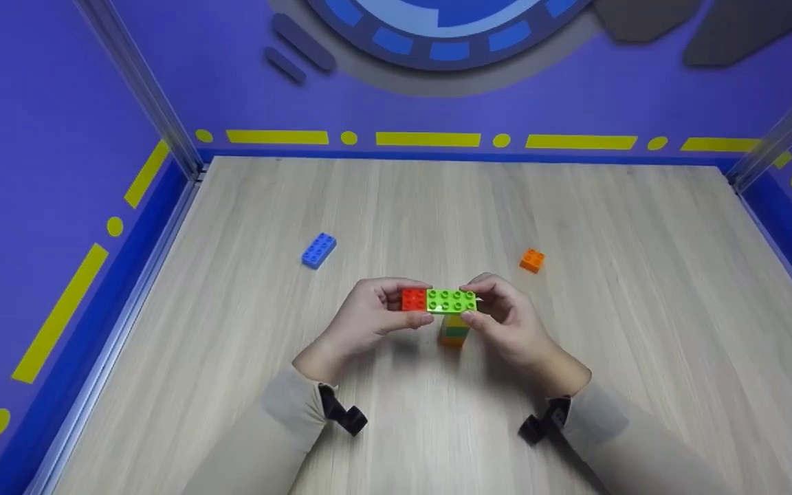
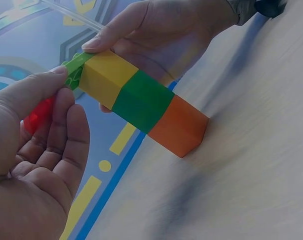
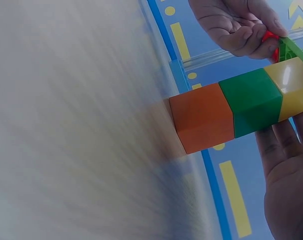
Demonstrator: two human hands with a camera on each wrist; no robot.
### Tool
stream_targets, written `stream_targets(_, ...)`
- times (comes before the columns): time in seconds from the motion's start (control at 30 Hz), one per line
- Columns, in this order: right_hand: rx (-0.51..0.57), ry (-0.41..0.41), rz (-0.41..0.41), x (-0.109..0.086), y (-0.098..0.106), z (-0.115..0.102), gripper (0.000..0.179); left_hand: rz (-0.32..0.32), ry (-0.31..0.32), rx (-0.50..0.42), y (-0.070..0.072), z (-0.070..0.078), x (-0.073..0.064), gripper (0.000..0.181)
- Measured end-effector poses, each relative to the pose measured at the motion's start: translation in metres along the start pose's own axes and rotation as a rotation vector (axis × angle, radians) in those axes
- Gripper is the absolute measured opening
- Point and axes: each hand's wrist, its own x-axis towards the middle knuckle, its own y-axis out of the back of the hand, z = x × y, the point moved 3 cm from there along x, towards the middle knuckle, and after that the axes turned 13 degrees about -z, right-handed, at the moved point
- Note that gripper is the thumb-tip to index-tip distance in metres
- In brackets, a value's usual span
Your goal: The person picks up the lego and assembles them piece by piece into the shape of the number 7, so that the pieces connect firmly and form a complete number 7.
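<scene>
My left hand [image 1: 361, 316] pinches a red toy brick [image 1: 412, 300] between thumb and fingers. Butted against its right side in the head view is a light green brick [image 1: 449, 301] with two rows of studs. At that brick's right end my right hand [image 1: 523, 330] grips with thumb and fingertips. Under the light green brick is a stack: a yellow brick [image 2: 109, 75], a dark green brick [image 2: 143, 102] and an orange brick [image 2: 179, 125] lowest. Whether the stack touches the table cannot be told. My left fingers partly hide the red brick.
On the wooden table [image 1: 245, 330], a blue brick [image 1: 318, 251] lies beyond my left hand. A small orange brick [image 1: 532, 260] lies beyond my right hand. Blue-purple panels [image 1: 128, 261] with yellow markings stand along the table's back and sides.
</scene>
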Motion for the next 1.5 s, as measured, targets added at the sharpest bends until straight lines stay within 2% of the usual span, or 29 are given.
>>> stream_targets(0.37, -0.001, -0.032, -0.002, 0.006, -0.004, 0.001, 0.030, 0.025, -0.007, -0.007, 0.007, -0.002, -0.003, 0.044)
stream_targets(0.67, 0.033, -0.071, -0.042, 0.012, -0.005, -0.003, 0.029, 0.027, -0.028, -0.007, 0.010, -0.006, -0.004, 0.043)
stream_targets(0.8, -0.021, -0.093, -0.109, 0.014, 0.002, -0.005, 0.029, 0.026, -0.052, 0.007, 0.010, -0.009, -0.002, 0.040)
stream_targets(0.9, -0.073, -0.101, -0.225, 0.020, 0.013, -0.010, 0.030, 0.027, -0.061, 0.006, 0.009, -0.011, 0.000, 0.039)
stream_targets(1.0, -0.080, -0.119, -0.344, 0.032, 0.027, -0.017, 0.029, 0.023, -0.064, -0.007, 0.008, -0.012, 0.001, 0.038)
stream_targets(1.07, -0.108, -0.149, -0.378, 0.043, 0.037, -0.021, 0.028, 0.017, -0.066, -0.007, 0.007, -0.011, 0.002, 0.039)
stream_targets(1.3, -0.261, -0.363, -0.325, 0.095, 0.054, -0.016, 0.029, 0.010, -0.063, -0.005, 0.005, -0.012, 0.003, 0.040)
stream_targets(1.5, -0.427, -0.426, -0.303, 0.140, 0.050, -0.001, 0.037, 0.014, -0.087, -0.004, 0.001, -0.014, 0.002, 0.038)
